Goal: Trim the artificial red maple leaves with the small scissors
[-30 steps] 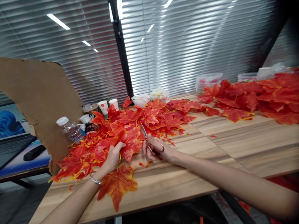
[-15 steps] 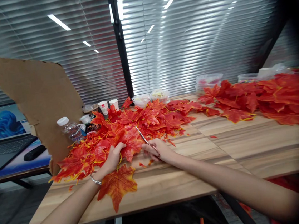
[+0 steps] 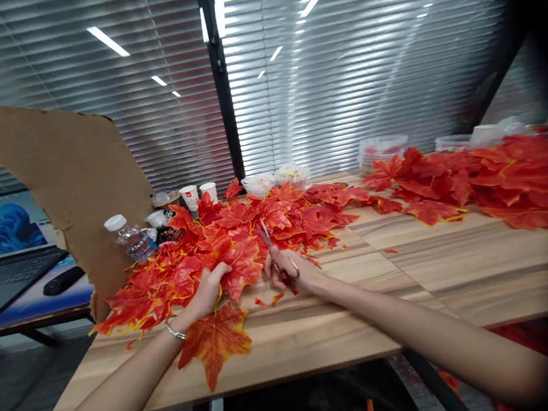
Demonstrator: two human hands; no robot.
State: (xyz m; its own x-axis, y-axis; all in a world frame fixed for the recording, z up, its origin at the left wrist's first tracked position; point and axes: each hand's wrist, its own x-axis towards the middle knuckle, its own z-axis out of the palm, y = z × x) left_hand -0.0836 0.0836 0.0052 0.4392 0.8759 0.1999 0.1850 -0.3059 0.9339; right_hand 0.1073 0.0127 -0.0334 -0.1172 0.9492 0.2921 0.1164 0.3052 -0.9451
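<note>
My left hand (image 3: 210, 286), with a bracelet at the wrist, is closed on a red artificial maple leaf (image 3: 243, 262). An orange-brown maple leaf (image 3: 215, 341) hangs below that hand over the wooden table. To the right, my right hand (image 3: 285, 271) grips a pair of scissors (image 3: 265, 234) by its handles. The blades point up and away, beside the red leaf and apart from it. Behind both hands spreads a heap of red leaves (image 3: 280, 215). Small cut scraps (image 3: 261, 302) lie on the tabletop between the hands.
A second leaf pile (image 3: 479, 182) covers the table's (image 3: 328, 331) right side. Paper cups (image 3: 208, 190), plastic bowls (image 3: 259, 184) and a clear bottle (image 3: 129, 238) stand behind the leaves. At left are a cardboard sheet (image 3: 76, 168) and a laptop (image 3: 4, 229).
My right hand has turned the scissors more upright and drawn the blades to the right, away from the held leaf. The left hand stays almost still.
</note>
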